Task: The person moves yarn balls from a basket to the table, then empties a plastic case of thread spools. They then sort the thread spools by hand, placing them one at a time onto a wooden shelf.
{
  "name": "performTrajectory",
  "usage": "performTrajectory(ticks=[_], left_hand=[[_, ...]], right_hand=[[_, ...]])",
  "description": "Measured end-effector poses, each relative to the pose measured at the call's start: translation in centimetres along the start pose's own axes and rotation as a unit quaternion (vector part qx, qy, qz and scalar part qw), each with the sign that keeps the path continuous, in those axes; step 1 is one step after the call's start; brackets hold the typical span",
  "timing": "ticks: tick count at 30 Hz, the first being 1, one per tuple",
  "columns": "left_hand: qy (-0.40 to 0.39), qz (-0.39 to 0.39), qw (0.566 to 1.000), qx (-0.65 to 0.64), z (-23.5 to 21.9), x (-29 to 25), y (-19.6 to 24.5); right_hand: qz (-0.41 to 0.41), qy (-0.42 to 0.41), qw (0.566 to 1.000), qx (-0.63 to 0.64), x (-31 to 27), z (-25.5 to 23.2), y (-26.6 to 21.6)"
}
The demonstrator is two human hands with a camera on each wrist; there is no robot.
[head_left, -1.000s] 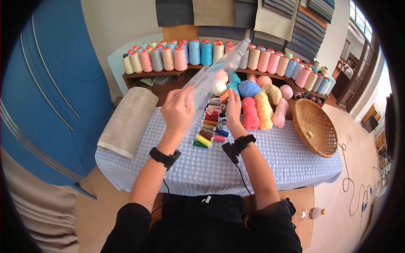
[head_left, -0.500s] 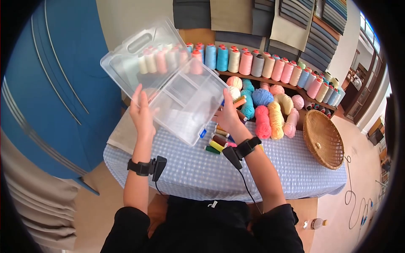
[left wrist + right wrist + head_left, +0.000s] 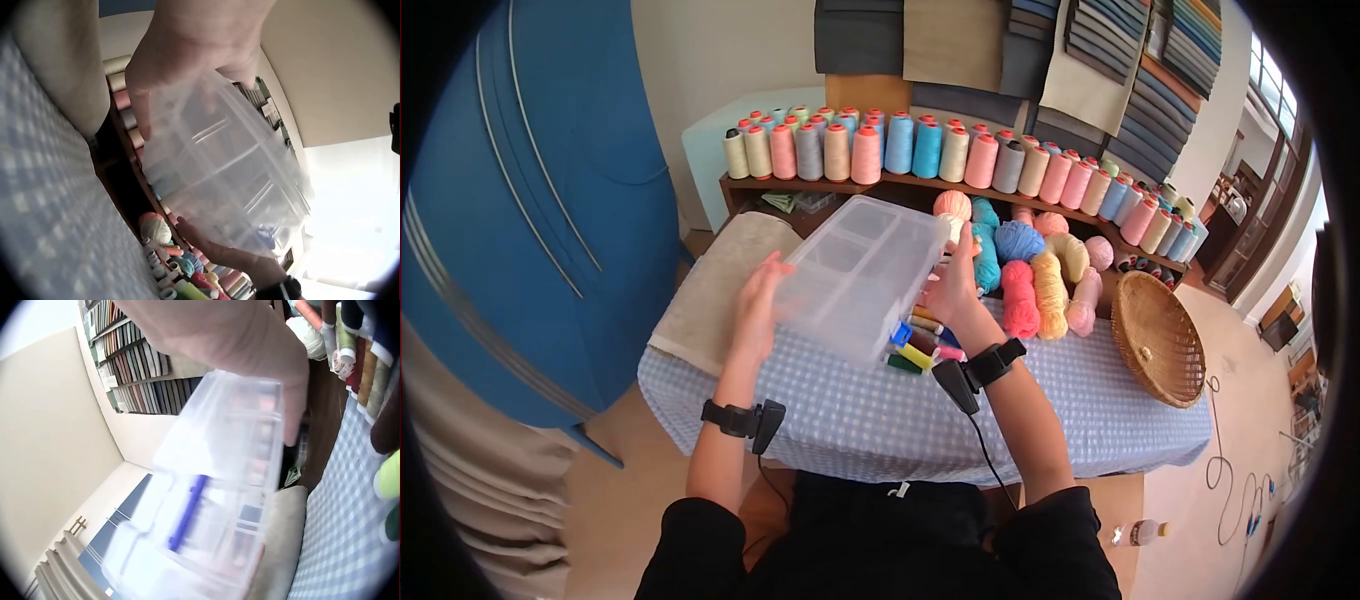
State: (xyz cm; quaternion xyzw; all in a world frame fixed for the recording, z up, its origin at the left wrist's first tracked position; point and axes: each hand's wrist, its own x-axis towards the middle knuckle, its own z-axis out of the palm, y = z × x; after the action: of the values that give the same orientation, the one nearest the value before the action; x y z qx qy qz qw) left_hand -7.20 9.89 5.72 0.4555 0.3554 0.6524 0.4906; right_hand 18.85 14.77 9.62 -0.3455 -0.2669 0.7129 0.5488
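Observation:
A clear plastic compartment box (image 3: pixel 850 275) hangs tilted above the table between both hands. Its dividers show through the plastic, and a blue latch (image 3: pixel 902 333) sits at the near right corner. My left hand (image 3: pixel 755 305) holds the box's left side; in the left wrist view its fingers and thumb straddle the edge. At the right side my right hand (image 3: pixel 956 285) grips the box, with part of its fingers hidden behind the plastic. Small thread spools (image 3: pixel 915 355) lie on the table just under the right hand, partly covered by the box.
Balls and skeins of yarn (image 3: pixel 1020 300) lie right of the spools. A wicker basket (image 3: pixel 1157 340) stands at the table's right end, a rolled beige cloth (image 3: pixel 700 300) at the left. Behind, a shelf carries rows of large thread cones (image 3: pixel 865 155). A checked cloth (image 3: pixel 820 420) covers the table.
The box was first seen edge-on, then spread open with its lid to the upper left. Now the lid no longer stands out, and the left hand has moved slightly lower along the side.

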Motion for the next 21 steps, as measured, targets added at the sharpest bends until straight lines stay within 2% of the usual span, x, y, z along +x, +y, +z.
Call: performTrajectory(ticks=[2, 3, 4, 5, 6, 8, 9, 11, 12, 14, 16, 17, 20, 21], left_hand=[[0.017, -0.007, 0.994, 0.106, 0.8, 0.2, 0.1], [0.018, -0.008, 0.994, 0.104, 1.2, 0.4, 0.3], [0.055, -0.028, 0.997, 0.048, 1.7, 0.6, 0.5], [0.091, -0.047, 0.995, -0.008, 2.2, 0.7, 0.6], [0.093, -0.047, 0.995, -0.008, 2.9, 0.3, 0.4], [0.148, -0.212, 0.966, -0.015, 4.7, -0.3, -0.1], [0.149, -0.211, 0.966, -0.014, 5.6, -0.2, -0.2], [0.013, -0.222, 0.974, -0.048, 6.6, -0.3, -0.5], [0.020, -0.190, 0.980, -0.050, 6.2, 1.1, -1.7], [0.027, -0.182, 0.982, -0.040, 4.7, 4.4, -2.9], [0.023, -0.164, 0.986, -0.018, 4.3, 6.2, -2.5], [0.017, -0.163, 0.986, -0.019, 4.0, 7.6, -2.9], [0.024, -0.148, 0.988, -0.023, 3.5, 9.9, -5.0], [0.060, -0.139, 0.988, -0.014, 4.1, 10.1, -4.9]], right_hand=[[0.002, -0.027, 1.000, -0.015, 0.5, -0.4, 0.1], [-0.024, 0.020, 0.998, -0.046, 1.6, -0.8, 0.9], [-0.050, 0.065, 0.994, -0.077, 2.5, -1.0, 1.5], [-0.048, 0.064, 0.994, -0.078, 3.3, -1.3, 1.9], [-0.079, 0.085, 0.992, -0.058, 4.1, -1.3, 2.1], [-0.110, 0.105, 0.988, -0.036, 4.8, -0.7, 1.9], [-0.111, 0.126, 0.985, -0.045, 4.8, -0.3, 1.9], [-0.110, 0.148, 0.981, -0.053, 5.2, 0.2, 1.9], [-0.084, 0.153, 0.983, -0.048, 5.7, 0.2, 1.9], [-0.059, 0.158, 0.985, -0.045, 6.7, -0.7, 2.0], [-0.014, 0.089, 0.989, -0.119, 7.9, -2.4, 1.2], [-0.019, 0.091, 0.989, -0.118, 8.1, -2.8, 0.5], [0.021, 0.078, 0.964, -0.252, 6.5, -2.6, -1.1], [0.019, 0.079, 0.965, -0.251, 6.7, -2.6, -1.3]])
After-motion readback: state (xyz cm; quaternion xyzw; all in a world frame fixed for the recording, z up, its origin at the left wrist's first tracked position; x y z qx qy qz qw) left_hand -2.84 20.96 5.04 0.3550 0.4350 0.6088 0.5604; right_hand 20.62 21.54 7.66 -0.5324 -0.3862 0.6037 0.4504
